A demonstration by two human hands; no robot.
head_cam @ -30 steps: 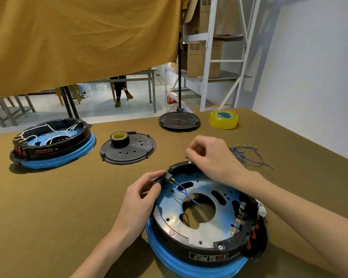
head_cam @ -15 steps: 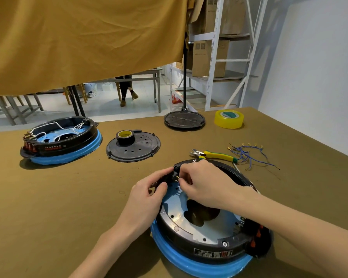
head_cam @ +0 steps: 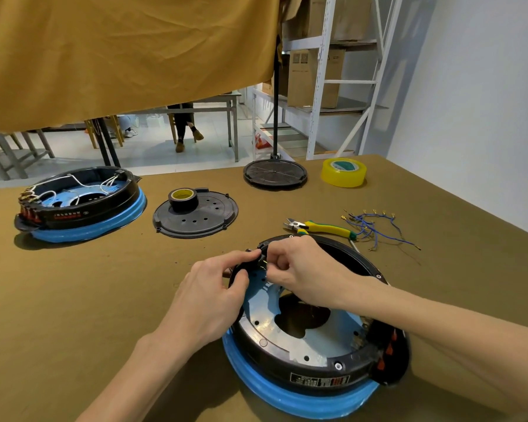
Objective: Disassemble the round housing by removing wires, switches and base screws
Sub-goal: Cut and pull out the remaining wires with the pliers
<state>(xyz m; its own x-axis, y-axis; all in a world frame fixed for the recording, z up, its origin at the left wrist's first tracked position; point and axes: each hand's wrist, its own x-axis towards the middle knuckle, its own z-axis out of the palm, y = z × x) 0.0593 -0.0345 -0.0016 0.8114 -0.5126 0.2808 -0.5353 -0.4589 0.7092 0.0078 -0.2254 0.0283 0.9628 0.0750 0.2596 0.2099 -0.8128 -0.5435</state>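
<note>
A round black housing (head_cam: 311,370) with a blue rim and a pale blue metal plate inside lies on the table before me. My left hand (head_cam: 214,293) grips a small black switch (head_cam: 258,254) set in the housing's far left wall. My right hand (head_cam: 299,272) pinches at the same switch from inside the housing, its fingers curled on the switch's terminals. Red switches (head_cam: 386,350) sit in the right wall. A bundle of removed blue wires (head_cam: 375,226) lies on the table to the far right.
Yellow-handled cutters (head_cam: 320,228) lie behind the housing. A black lid (head_cam: 208,220) carrying a black tape roll (head_cam: 183,198) sits further back, a second wired housing (head_cam: 80,205) at far left, a yellow tape roll (head_cam: 343,172) and a round stand base (head_cam: 275,173) at the far edge.
My right hand came down from above the housing's far rim onto the switch held by my left hand. The loose blue wire inside the housing is out of sight now.
</note>
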